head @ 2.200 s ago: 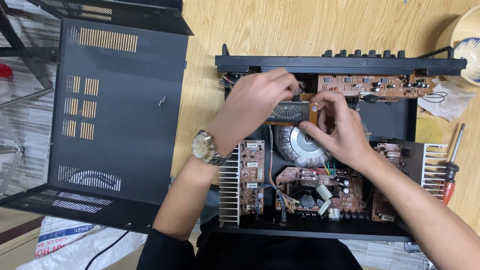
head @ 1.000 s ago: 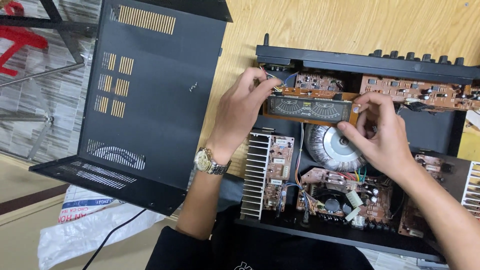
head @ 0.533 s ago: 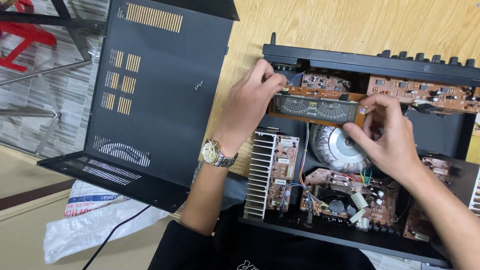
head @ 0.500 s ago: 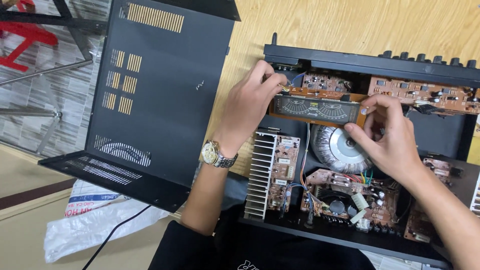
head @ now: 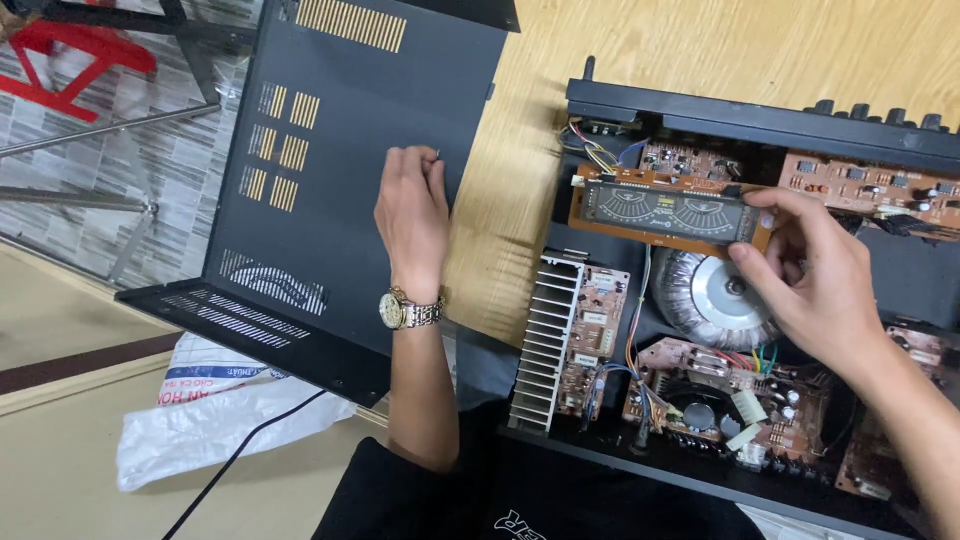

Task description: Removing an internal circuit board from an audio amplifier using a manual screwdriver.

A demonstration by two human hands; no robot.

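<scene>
Two hands apart: right point(head: 815, 285) grips display board point(head: 665, 212); left point(head: 412, 215) pinches something tiny over black cover point(head: 340, 200).

Our right hand point(head: 815, 285) pinches the display board point(head: 668, 212) inside the open amplifier point(head: 760, 120); our left hand point(head: 412, 215) hovers over the black cover point(head: 330, 200).

Likely home repair bench: opened amplifier point(head: 760, 300) on wooden table point(head: 640, 50), tiled floor point(head: 90, 180) (red stool point(head: 70, 60) partly visible)
</scene>
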